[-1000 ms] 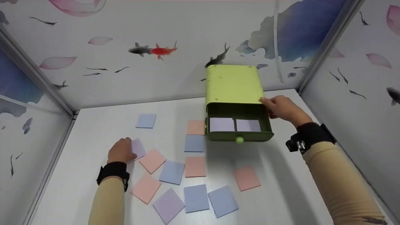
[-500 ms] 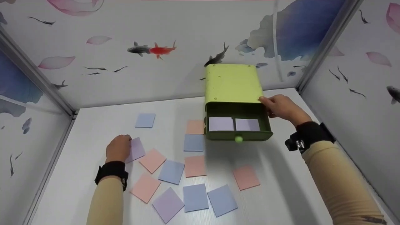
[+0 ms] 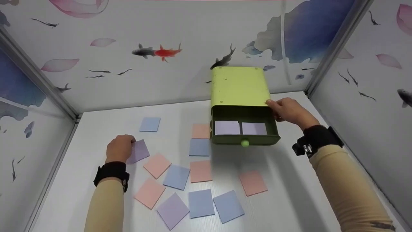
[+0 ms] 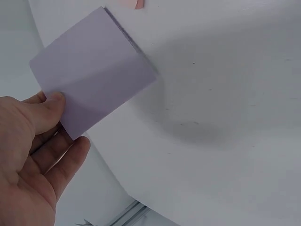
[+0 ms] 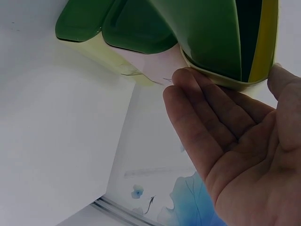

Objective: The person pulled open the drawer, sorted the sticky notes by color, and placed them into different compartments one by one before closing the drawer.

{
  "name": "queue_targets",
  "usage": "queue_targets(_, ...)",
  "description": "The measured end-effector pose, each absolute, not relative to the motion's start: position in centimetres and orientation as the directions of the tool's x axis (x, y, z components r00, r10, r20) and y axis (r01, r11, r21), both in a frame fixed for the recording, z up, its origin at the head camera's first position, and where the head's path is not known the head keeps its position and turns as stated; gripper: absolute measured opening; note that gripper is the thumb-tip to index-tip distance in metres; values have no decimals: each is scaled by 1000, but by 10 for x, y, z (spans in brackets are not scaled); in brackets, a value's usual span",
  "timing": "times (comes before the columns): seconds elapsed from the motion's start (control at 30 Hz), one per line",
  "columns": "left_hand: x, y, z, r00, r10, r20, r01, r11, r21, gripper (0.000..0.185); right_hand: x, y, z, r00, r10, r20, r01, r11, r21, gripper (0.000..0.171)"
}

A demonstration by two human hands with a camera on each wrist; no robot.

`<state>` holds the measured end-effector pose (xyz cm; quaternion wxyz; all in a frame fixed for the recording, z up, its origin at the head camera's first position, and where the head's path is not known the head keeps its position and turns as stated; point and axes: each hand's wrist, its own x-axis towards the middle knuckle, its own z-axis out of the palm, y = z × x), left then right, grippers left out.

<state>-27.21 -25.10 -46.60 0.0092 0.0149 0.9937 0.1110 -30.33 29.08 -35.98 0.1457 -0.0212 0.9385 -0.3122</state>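
My left hand [image 3: 129, 145] pinches a corner of a lilac paper square [image 3: 139, 151] between thumb and fingers; in the left wrist view the lilac square [image 4: 94, 66] is raised a little off the white table under the hand [image 4: 69, 123]. My right hand [image 3: 273, 110] holds the right front corner of a green drawer box [image 3: 239, 85], thumb on top and fingers along the side. The right wrist view shows that hand [image 5: 230, 82] against the box [image 5: 211, 33]. The drawer [image 3: 273, 129] is pulled out and holds two lilac squares [image 3: 227, 128].
Several pink, blue and lilac paper squares [image 3: 201, 170] lie spread over the white table [image 3: 289, 193] in front of the box. One blue square [image 3: 150, 124] lies apart at the back left. Patterned walls close in the back and both sides.
My left hand has drawn slightly left, and more of the lilac square shows beside it. The right hand and the box have stayed put.
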Motion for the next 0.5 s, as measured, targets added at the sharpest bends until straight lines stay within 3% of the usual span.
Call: queue_targets(0.5, -274, -242, -439, -996, 90, 16, 91, 965, 245, 26, -302, 290, -358, -957, -135, -258, 50, 799, -600, 62)
